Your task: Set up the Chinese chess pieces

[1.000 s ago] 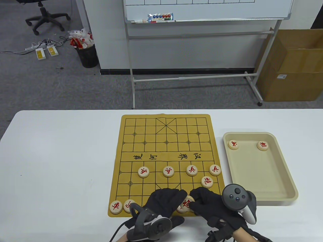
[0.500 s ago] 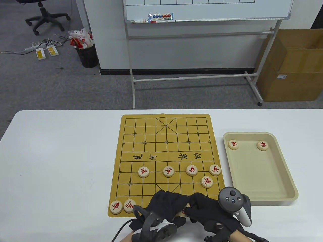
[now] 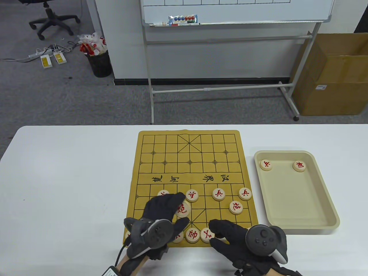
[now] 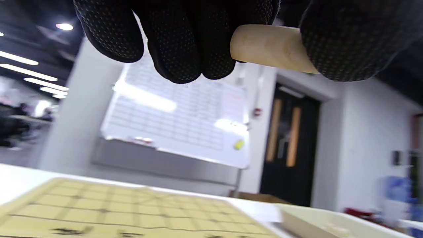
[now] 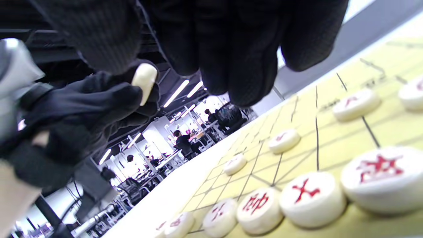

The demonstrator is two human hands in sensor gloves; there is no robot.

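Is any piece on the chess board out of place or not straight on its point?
Yes, slightly. The right cannon piece sits a little off its grid crossing, and its character is turned askew. The left hand holds another cannon piece above the board, not yet placed. Two pieces wait in the tray.

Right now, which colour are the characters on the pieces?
Red, on the pieces; table view shows it best.

You've got grey carpet (image 3: pixel 72 95), a wheeled whiteboard (image 3: pixel 235 10) against the white wall (image 3: pixel 126 37), an office chair (image 3: pixel 51 18), and a cardboard box (image 3: pixel 333 74) beyond the table's far-right corner.
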